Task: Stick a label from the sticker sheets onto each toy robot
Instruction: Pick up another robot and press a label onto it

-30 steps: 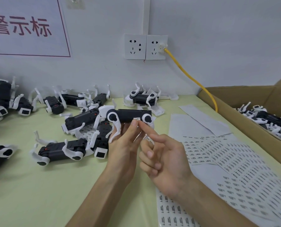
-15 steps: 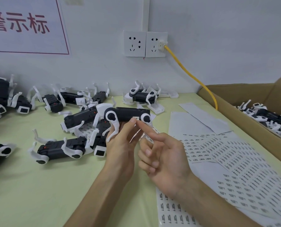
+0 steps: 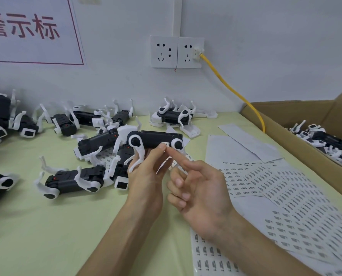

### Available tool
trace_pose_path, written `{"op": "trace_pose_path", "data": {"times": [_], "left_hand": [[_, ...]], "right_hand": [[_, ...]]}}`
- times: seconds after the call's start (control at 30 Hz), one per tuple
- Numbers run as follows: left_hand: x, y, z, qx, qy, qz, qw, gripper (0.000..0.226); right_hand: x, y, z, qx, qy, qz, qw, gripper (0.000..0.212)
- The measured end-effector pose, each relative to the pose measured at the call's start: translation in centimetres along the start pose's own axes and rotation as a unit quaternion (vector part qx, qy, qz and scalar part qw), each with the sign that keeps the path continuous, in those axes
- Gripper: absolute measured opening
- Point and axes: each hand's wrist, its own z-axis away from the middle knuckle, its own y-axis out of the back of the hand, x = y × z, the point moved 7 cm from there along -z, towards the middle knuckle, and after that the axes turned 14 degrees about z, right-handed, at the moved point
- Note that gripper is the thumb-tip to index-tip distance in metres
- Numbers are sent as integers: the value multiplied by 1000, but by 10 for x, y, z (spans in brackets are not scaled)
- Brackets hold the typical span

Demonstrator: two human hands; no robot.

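Mid-frame, my left hand (image 3: 146,176) grips a toy robot (image 3: 156,138). My right hand (image 3: 202,188) holds nothing; one straight finger presses the label (image 3: 165,144). The box (image 3: 285,114) at right holds more robots (image 3: 325,139).

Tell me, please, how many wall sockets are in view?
2, side by side on the wall. The left socket has nothing plugged in. The right socket touches it and holds the plug of the yellow cable. None seems hidden.
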Motion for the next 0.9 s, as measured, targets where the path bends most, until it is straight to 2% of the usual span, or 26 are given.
{"op": "trace_pose_path", "data": {"times": [0.27,0.47,0.6,0.9], "left_hand": [[6,3,1,26,-63,-19,997,22],[5,8,-3,42,-95,-21,994,22],[9,9,-4,41,-138,-57,988,32],[11,7,-1,45,-153,-72,985,30]], "right_hand": [[-1,4,0,16,0,-6,1000,47],[-2,5,-1,17,5,-18,1000,51],[-1,7,-1,21,-1,-51,999,53],[3,5,-1,5,-13,-88,996,52]]}}
